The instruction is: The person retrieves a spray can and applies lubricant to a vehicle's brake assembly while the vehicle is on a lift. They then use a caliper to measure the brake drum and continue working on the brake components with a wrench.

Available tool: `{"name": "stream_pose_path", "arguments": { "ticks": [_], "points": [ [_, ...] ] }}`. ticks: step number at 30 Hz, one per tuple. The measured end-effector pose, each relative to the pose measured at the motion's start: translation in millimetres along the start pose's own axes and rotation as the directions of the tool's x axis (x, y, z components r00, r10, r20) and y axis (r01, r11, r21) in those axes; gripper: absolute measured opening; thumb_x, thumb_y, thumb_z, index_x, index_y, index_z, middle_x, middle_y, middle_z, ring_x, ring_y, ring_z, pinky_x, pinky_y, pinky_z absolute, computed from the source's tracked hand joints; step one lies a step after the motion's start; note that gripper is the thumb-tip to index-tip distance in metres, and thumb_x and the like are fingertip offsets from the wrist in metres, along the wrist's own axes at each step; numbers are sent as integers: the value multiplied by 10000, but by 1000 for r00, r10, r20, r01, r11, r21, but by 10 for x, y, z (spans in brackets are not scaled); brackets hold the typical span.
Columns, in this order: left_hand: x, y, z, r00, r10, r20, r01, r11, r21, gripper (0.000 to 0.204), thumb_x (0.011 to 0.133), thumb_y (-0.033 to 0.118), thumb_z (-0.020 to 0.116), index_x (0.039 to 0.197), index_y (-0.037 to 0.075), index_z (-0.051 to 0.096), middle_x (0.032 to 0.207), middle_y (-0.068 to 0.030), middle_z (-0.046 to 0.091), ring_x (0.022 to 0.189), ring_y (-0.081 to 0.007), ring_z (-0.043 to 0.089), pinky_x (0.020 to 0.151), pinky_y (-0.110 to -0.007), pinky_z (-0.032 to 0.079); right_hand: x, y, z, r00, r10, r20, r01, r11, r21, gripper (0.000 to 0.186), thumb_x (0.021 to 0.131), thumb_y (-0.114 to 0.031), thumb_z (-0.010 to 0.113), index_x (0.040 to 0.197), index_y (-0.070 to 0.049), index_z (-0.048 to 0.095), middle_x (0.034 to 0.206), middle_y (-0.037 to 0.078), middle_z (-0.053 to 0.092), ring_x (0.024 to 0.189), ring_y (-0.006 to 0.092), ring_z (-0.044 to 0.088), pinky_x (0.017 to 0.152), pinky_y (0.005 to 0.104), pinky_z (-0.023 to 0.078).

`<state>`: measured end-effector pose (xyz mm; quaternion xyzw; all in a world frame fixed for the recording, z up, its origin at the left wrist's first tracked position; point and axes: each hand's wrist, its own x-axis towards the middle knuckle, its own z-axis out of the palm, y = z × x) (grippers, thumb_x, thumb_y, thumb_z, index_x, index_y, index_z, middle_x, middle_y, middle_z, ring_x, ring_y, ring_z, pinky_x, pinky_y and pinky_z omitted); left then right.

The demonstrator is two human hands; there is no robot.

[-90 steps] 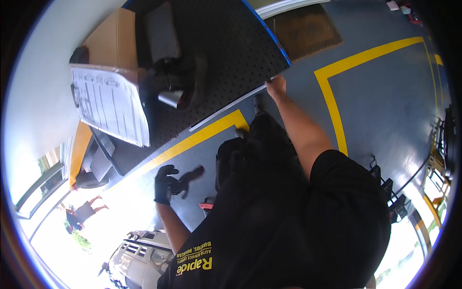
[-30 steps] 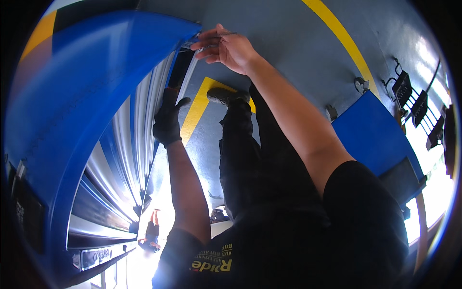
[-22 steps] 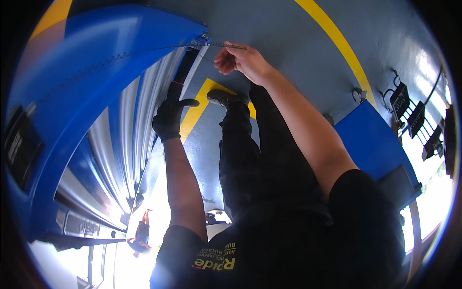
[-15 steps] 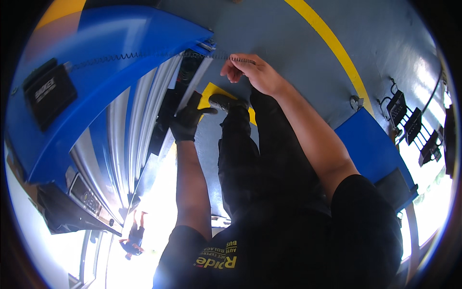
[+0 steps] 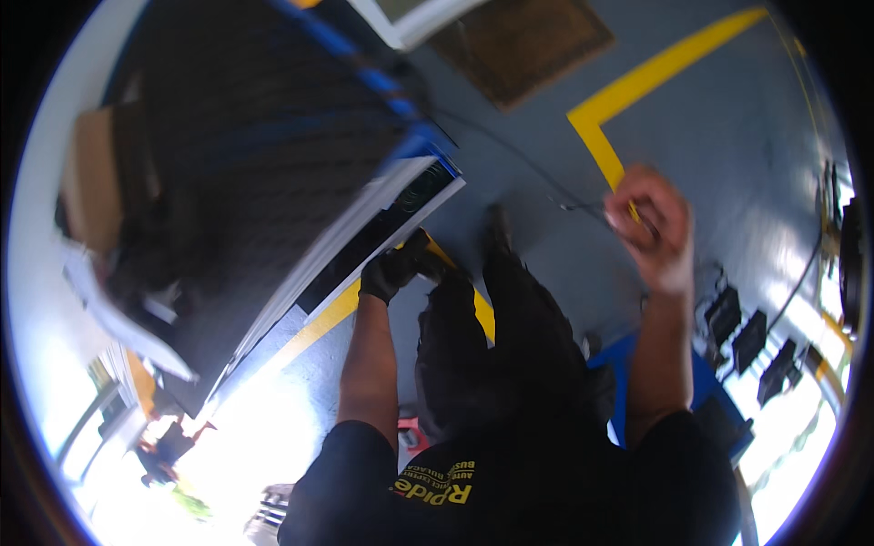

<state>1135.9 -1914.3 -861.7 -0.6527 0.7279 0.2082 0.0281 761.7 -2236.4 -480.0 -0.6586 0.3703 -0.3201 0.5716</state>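
My left hand (image 5: pixel 387 273), in a black glove, is at the front edge of a drawer (image 5: pixel 360 255) on the blue tool cabinet (image 5: pixel 428 141). Its fingers look apart, with nothing visible in them, though motion softens their outline. Out to the right, my bare right hand (image 5: pixel 657 223) is raised over the floor with its fingers curled closed. A thin dark cord (image 5: pixel 519 150) runs from near the cabinet's corner across to that hand. The cord's end inside the fingers is hidden. Round dark items (image 5: pixel 414 193) lie in the drawer, too blurred to name.
The cabinet's dark top (image 5: pixel 246 136) fills the left, with a cardboard-brown box (image 5: pixel 96 177) on it. A brown mat (image 5: pixel 528 45) lies ahead. Yellow lines (image 5: pixel 596 136) mark the grey floor. A blue box-like unit (image 5: pixel 619 364) and black pedal-like parts (image 5: pixel 748 341) stand at right. Another person (image 5: pixel 168 450) is far left.
My right hand has swung right, away from the cabinet, drawing the cord out with it. My left hand has shifted right and slightly down along the drawer. The view has turned.
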Motion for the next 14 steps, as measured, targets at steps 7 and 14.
{"name": "stream_pose_path", "arguments": {
  "ticks": [7,14],
  "points": [
    [-1083,83,-1047,896,-335,293,436,790,-431,468,884,207,749,1297,43,606,1043,-158,710,905,-283,705,827,-395,570,103,-2010,-83,919,-383,94,355,908,222,333,805,-68,774,1076,65,634,822,79,626,648,99,550,627,213,434],
    [-2449,593,-2563,535,-558,634,776,29,-630,497,941,261,708,1344,20,547,1105,-203,727,616,-216,682,512,-381,517,1585,-4420,960,781,-493,384,113,716,688,325,933,-174,675,1181,22,598,859,108,663,662,141,595,562,247,481]
  ]
}}
